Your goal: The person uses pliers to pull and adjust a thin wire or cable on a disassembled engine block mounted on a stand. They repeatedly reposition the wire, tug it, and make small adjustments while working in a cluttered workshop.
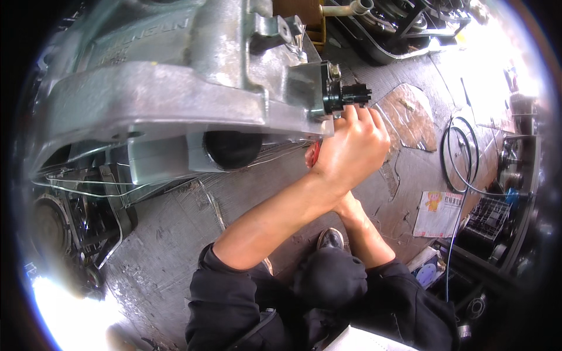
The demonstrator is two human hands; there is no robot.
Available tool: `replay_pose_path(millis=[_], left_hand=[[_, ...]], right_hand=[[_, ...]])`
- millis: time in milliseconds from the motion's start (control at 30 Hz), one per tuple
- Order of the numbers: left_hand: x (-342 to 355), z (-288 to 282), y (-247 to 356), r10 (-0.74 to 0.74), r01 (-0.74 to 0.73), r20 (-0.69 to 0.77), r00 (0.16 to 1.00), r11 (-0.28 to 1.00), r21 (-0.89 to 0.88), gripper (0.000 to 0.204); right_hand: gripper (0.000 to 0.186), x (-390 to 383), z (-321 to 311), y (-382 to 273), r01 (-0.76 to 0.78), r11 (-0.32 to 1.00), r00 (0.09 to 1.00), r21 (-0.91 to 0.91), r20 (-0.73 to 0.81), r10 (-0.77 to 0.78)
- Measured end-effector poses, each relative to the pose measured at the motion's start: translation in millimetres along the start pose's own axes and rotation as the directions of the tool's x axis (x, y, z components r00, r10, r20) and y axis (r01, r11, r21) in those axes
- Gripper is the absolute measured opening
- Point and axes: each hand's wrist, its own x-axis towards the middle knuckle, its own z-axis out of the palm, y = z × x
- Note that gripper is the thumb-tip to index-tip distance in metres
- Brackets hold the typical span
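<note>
A large grey cast-metal housing (170,93) fills the upper left, its thick rim running toward my hands. On its right end sits a black plug-like fitting (355,93) with a bolt above it. My left hand (354,143) is closed just beneath this fitting, its knuckles up and fingers curled; what lies inside them is hidden. A small red piece (317,153) shows beside the left hand, below the housing's rim, with a fingertip next to it. My right hand (345,203) is crossed behind the left one, so its fingers are mostly hidden.
A round black opening (233,149) shows under the rim. Torn brown cardboard (407,114) and a printed sheet (438,214) lie on the floor. A looped black hose (462,152) is at right, near a wire basket (487,218). Metal parts (398,26) stand at the top right.
</note>
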Motion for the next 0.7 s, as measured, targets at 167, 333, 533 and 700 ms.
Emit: replay_pose_path(millis=[167, 333, 533, 700], left_hand=[[1.0, -3.0, 0.7, -0.003, 0.003, 0.011, 1.0, 1.0, -0.012, 0.014], [-5.8, -5.1, 2.6, 0.019, -0.018, 0.024, 1.0, 0.999, -0.032, 0.017], [-28.2, -17.6, 1.6, 0.08, -0.089, -0.05, 0.996, 0.974, -0.209, 0.048], [-48.6, -55.3, -24.6, 0.214, -0.25, -0.131, 0.968, 0.838, -0.484, 0.045]], right_hand=[[0.049, 3.8, 3.1, 5.9, -0.002, 1.0, 0.998, 0.0, -0.064, 0.002], [0.041, 16.0, 19.5, 14.6, 0.01, 1.0, 0.969, -0.014, -0.249, -0.014], [0.032, 14.3, 44.0, 13.4, -0.003, 1.0, 0.91, -0.02, -0.414, -0.005], [0.024, -2.5, 58.3, -3.8, -0.08, 0.992, 0.891, -0.093, -0.454, 0.03]])
